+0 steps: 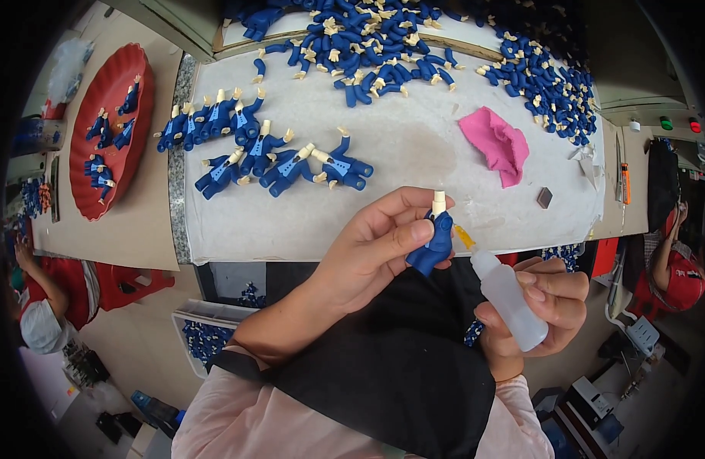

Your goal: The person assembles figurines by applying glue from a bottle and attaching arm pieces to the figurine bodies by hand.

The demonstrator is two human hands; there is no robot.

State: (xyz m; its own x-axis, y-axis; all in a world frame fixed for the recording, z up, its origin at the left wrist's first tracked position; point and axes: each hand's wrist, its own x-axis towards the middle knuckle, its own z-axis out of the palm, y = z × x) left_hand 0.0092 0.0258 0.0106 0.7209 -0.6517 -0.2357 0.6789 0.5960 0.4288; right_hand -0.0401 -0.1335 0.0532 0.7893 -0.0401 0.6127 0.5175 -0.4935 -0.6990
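Between the thumb and fingers of my left hand [387,233] is a small blue doll body [435,243] with a cream neck, held upright above the table's near edge. My right hand [547,302] is wrapped round a translucent white squeeze bottle [511,302]. The bottle's yellow nozzle [465,236] points up at the side of the doll body, very close to it; whether they touch I cannot tell. Left of my hands, several blue doll bodies with arms [287,168] lie on the white table covering [398,161].
Loose blue arms with cream hands [360,53] are heaped at the back, and another pile [551,92] lies far right. A pink cloth [498,145] and a small dark block [545,197] rest on the right. A red tray [111,88] holds several figures. Co-workers sit either side.
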